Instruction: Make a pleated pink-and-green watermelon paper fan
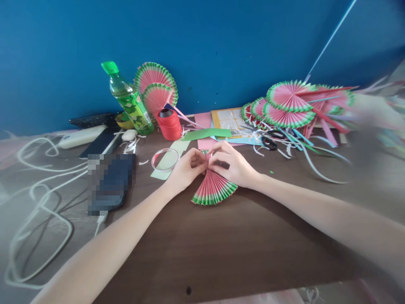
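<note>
A pleated pink paper fan (215,188) with a green and white border spreads toward me over the brown table. My left hand (191,164) pinches its gathered middle from the left, fingers curled. From the right, my right hand (229,164) grips the same middle with thumb and fingertips pressed together. A short folded part of the fan shows between the hands on the far side. The exact pinch point is partly hidden by my fingers. Just left of my left hand lies a roll of clear tape (165,160), on a pale green paper strip (161,174).
Behind stand a green-capped bottle (131,101) and a red thread spool (169,124). Finished round fans (291,101) pile up at the back right, near black-handled scissors (270,141) and paper strips. A phone (112,183) and white cables (47,198) lie left. A blue wall (202,50) rises behind.
</note>
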`<control>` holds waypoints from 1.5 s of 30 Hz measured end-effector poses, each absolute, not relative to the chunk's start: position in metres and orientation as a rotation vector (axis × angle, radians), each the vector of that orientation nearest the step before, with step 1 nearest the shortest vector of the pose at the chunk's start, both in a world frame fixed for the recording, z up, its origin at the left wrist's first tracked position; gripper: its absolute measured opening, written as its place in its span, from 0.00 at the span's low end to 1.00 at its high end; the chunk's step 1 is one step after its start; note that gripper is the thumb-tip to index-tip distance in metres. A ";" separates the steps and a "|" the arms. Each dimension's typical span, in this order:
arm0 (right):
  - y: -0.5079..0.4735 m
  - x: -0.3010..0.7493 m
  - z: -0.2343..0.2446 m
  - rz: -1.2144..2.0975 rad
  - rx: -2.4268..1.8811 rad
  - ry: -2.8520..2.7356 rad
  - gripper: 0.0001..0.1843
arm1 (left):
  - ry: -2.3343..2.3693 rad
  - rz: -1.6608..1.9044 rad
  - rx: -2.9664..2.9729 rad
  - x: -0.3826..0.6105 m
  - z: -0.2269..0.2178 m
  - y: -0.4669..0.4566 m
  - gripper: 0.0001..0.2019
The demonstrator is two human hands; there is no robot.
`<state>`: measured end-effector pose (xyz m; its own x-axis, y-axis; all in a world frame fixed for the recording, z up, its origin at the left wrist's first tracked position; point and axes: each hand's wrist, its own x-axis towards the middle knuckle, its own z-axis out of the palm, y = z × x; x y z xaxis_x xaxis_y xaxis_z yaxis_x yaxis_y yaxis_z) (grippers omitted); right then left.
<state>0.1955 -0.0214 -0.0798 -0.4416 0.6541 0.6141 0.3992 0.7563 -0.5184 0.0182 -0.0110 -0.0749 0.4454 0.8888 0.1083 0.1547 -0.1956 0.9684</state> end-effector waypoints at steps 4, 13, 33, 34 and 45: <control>-0.021 0.195 -0.080 0.367 -0.743 -2.134 0.06 | 0.933 0.834 1.659 0.018 -0.074 -0.011 0.08; -0.022 0.195 -0.083 0.340 -0.722 -2.146 0.06 | 0.929 0.833 1.687 0.017 -0.076 -0.011 0.10; -0.017 0.195 -0.079 1.120 -0.998 -1.824 0.01 | 0.923 0.827 1.787 0.015 -0.077 -0.012 0.10; -0.016 0.195 -0.079 1.130 -0.992 -1.818 0.01 | 0.928 0.824 1.789 0.015 -0.077 -0.012 0.10; -0.015 0.195 -0.081 1.114 -0.986 -1.821 0.02 | 0.909 0.788 1.798 0.017 -0.074 -0.013 0.10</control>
